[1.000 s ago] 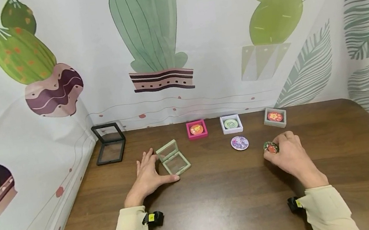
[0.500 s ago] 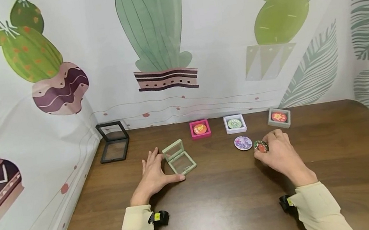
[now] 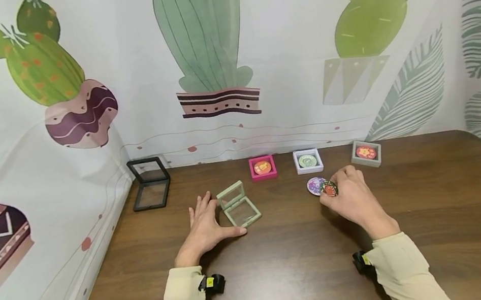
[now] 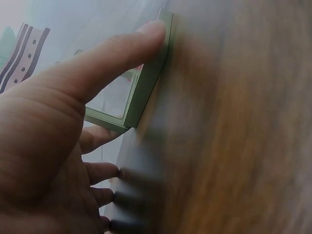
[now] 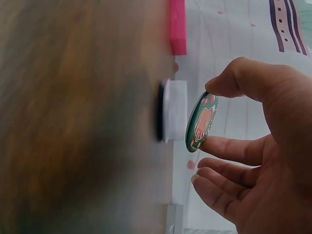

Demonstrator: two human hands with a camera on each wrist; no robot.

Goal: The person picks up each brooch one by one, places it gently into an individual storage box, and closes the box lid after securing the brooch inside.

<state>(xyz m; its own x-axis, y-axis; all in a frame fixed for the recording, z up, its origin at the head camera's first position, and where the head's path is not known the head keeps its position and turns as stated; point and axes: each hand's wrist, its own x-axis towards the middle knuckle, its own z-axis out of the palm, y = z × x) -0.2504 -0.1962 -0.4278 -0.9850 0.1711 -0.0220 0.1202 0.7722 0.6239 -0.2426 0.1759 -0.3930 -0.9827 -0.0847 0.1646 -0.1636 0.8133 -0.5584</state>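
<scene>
An open green display case [image 3: 242, 213], its clear-windowed lid raised, stands on the table. My left hand [image 3: 207, 229] holds it at the side, thumb against the front corner and index finger near the hinge; the other fingers are spread. My right hand [image 3: 352, 196] pinches a round green badge [image 5: 202, 122] with a red-orange picture between thumb and index finger. In the head view this badge partly covers a purple round badge [image 3: 315, 185] lying on the table. The right wrist view shows the green badge tilted and raised off the tabletop.
Along the back edge stand a pink case [image 3: 264, 176], a white case [image 3: 310, 169] and a grey case [image 3: 368, 162], each with a round badge inside. A black case [image 3: 152, 195] stands open at the back left. Cactus-print cloth [image 3: 280, 37] hangs behind the table.
My right hand has carried the green badge leftward, from beside the purple badge to over its right edge. My left hand keeps its hold on the green case. The head view has shifted slightly.
</scene>
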